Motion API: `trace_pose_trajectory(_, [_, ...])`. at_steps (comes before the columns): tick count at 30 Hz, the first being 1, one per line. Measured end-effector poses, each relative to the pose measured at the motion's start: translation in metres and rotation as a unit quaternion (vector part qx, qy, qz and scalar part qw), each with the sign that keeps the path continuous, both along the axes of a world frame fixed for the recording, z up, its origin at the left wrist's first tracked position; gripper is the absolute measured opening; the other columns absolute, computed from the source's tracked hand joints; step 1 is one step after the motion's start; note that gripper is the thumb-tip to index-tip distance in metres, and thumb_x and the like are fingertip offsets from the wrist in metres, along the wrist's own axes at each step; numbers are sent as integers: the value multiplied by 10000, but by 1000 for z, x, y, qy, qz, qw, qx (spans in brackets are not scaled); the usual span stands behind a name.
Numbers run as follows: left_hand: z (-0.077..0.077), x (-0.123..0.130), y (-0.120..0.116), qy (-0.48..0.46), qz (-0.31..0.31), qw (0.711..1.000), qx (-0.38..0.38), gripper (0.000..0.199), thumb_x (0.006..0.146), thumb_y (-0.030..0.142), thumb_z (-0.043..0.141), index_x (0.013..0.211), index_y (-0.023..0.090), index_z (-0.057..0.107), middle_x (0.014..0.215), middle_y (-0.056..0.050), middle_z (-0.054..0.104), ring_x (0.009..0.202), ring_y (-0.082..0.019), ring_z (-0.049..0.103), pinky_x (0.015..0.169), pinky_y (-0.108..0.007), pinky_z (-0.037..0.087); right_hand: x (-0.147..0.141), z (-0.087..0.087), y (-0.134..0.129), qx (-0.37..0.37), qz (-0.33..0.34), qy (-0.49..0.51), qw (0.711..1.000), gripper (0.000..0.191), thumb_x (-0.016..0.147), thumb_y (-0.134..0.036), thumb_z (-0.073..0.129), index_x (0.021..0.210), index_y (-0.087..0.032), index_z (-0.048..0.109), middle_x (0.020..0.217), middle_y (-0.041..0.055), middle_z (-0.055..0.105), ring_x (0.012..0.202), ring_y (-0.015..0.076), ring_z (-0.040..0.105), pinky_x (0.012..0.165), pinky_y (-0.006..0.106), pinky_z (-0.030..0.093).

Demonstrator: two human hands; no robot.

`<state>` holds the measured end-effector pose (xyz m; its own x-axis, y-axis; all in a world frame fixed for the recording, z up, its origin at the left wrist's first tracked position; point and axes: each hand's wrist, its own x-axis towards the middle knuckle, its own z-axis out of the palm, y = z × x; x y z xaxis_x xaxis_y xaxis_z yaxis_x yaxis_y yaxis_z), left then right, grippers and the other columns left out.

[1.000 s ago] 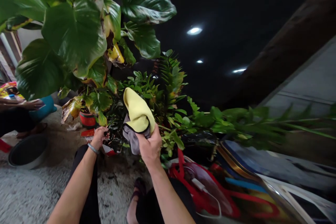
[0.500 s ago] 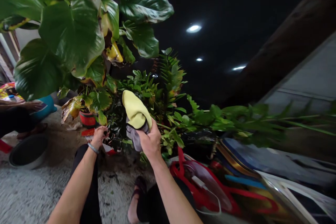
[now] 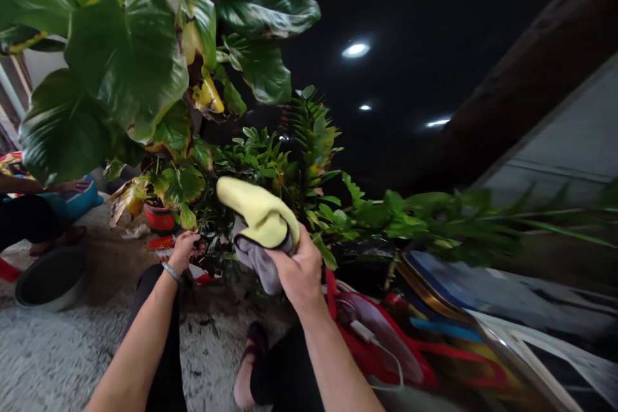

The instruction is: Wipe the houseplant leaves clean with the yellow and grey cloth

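A yellow and grey cloth (image 3: 261, 212) is bunched in my right hand (image 3: 300, 270), with the thumb pressed on its edge; the yellow side faces up and the grey part hangs below. My left hand (image 3: 187, 251), with a bracelet at the wrist, is by the dark lower leaves (image 3: 212, 222). Its fingers are pinched together on something too small to make out. Just behind it stands a red pot (image 3: 160, 219) with a plant of green and yellowed leaves.
Large leaves (image 3: 128, 58) hang at upper left. Another person's hand (image 3: 72, 187) rests on a blue item near a dark basin (image 3: 51, 278). A red bag (image 3: 381, 341) with a white cable and stacked frames (image 3: 531, 335) lie at right.
My right hand has moved right and slightly down with the cloth, which now lies flatter and more spread out. My left hand has barely moved.
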<state>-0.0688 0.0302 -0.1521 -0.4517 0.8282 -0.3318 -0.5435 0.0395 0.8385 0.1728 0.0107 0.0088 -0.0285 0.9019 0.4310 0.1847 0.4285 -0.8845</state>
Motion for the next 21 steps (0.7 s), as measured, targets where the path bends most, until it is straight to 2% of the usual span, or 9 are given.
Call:
trace_pose_trajectory(2, [3, 5, -1, -2, -5, 1000, 1, 252, 627, 197, 816, 801, 181, 633, 638, 20, 664, 543, -156, 627, 596, -303, 528, -12, -3, 15, 3, -22, 8, 1000, 595, 646, -364, 725, 1212, -185, 682, 1155, 120, 781, 1055, 315, 705, 970, 421, 549])
trace_pose_trajectory(4, [4, 9, -1, -5, -2, 1000, 2, 280, 647, 196, 810, 879, 184, 654, 658, 29, 667, 543, -155, 626, 600, -309, 534, -20, -28, 17, -50, 5, -35, 998, 577, 605, -335, 686, 1164, -189, 694, 1091, 112, 793, 1010, 321, 709, 951, 440, 554])
trace_pose_trajectory(7, [1, 11, 1, -10, 12, 1000, -1, 290, 649, 201, 827, 885, 186, 658, 672, 34, 661, 573, -151, 624, 600, -294, 526, -17, -76, -5, -149, 75, -123, 978, 543, 519, -248, 602, 1045, -192, 726, 950, 87, 806, 921, 327, 720, 896, 448, 569])
trace_pose_trajectory(9, [-2, 10, 4, -13, 20, 1000, -5, 287, 636, 197, 846, 854, 182, 659, 683, 29, 664, 612, -146, 631, 612, -271, 513, -5, -93, -24, -178, 116, -128, 969, 523, 534, -240, 589, 1033, -198, 741, 949, 76, 812, 910, 318, 727, 868, 427, 577])
trace_pose_trajectory(12, [-4, 8, 6, -17, 11, 1000, -10, 291, 637, 206, 858, 853, 173, 666, 689, 19, 670, 626, -152, 640, 634, -271, 512, 11, -78, -34, -164, 116, -83, 976, 538, 583, -260, 641, 1108, -194, 739, 1003, 72, 814, 944, 307, 732, 883, 406, 573])
trace_pose_trajectory(15, [-1, 11, 6, -25, -23, 999, -17, 310, 696, 238, 833, 945, 183, 657, 722, 6, 688, 595, -173, 649, 628, -312, 536, 12, -39, -13, -91, 39, -17, 995, 594, 615, -312, 723, 1196, -187, 708, 1094, 90, 800, 1012, 309, 722, 934, 408, 558])
trace_pose_trajectory(17, [1, 15, 5, -26, -45, 998, -19, 299, 746, 267, 812, 981, 200, 639, 720, 10, 683, 558, -171, 635, 617, -324, 542, 3, -22, 7, -43, -18, 17, 999, 609, 628, -372, 753, 1203, -181, 695, 1141, 111, 789, 1047, 317, 712, 960, 421, 549])
trace_pose_trajectory(19, [3, 19, 4, -30, -66, 997, -11, 259, 782, 322, 800, 937, 208, 627, 676, 17, 657, 514, -159, 598, 602, -324, 534, -8, -19, 23, -35, -44, 21, 998, 599, 617, -406, 749, 1168, -178, 695, 1134, 123, 789, 1046, 326, 707, 967, 437, 545])
trace_pose_trajectory(21, [3, 22, 4, -43, -88, 995, 0, 277, 796, 402, 798, 883, 202, 627, 663, 4, 651, 515, -162, 587, 606, -334, 533, -15, -31, 28, -66, -24, -16, 997, 545, 588, -371, 713, 1101, -187, 707, 1039, 103, 805, 976, 321, 713, 926, 436, 557])
